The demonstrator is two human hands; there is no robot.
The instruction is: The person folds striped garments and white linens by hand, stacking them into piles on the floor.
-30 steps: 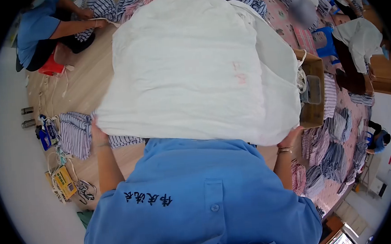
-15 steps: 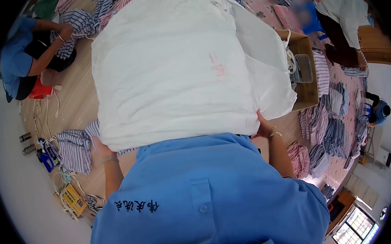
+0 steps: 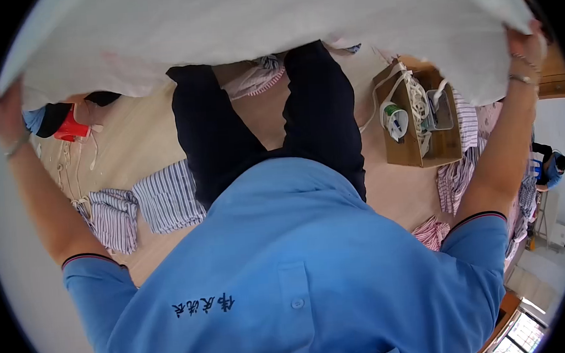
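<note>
Stretched wide across the top of the head view is a white sheet, raised in front of me and sagging a little in the middle. My left hand grips its left edge, fingers partly behind the fabric. At the far right, my right hand is closed on the opposite edge. The sheet's upper part runs out of view. Below it, my legs in dark trousers stand apart on the floor.
A folded striped bundle and a looser striped garment lie at left, near a red stool. To the right stands a cardboard box holding cords, a cup and a plastic tub. Another person is at far right.
The white sheet has gone from lying bunched in front of my waist to being lifted and spread. Both hands have moved up and outward, uncovering my legs and the box.
</note>
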